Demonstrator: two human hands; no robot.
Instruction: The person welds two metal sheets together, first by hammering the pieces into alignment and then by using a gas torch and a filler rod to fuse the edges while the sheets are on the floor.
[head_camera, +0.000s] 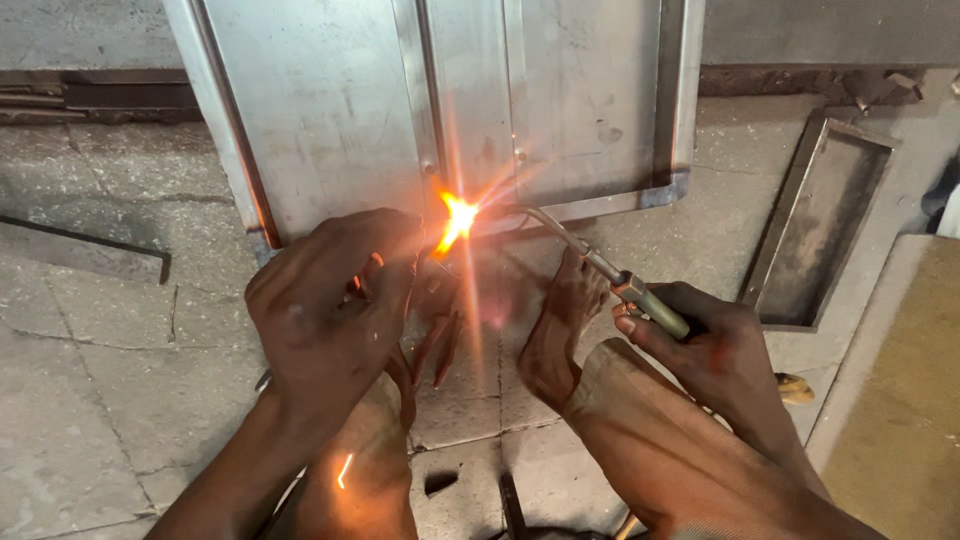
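The ground is covered by cracked grey stone slabs (90, 330) with dark joints, a shallow metal tray (820, 225) is laid flat at the right beside a tan board (900, 400), and rusty bars (60, 100) are stacked along the far wall (80, 30).

Cracked concrete floor (100, 380), gaps btwn slabs. Shallow rectangular metal tray (825, 225) lying at right. Tan board (900, 420) in the lower-right corner. Dark metal strips (60, 100) upper left, along wall.

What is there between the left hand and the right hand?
In the head view, a bare foot on the stone floor lies between left hand and right hand.
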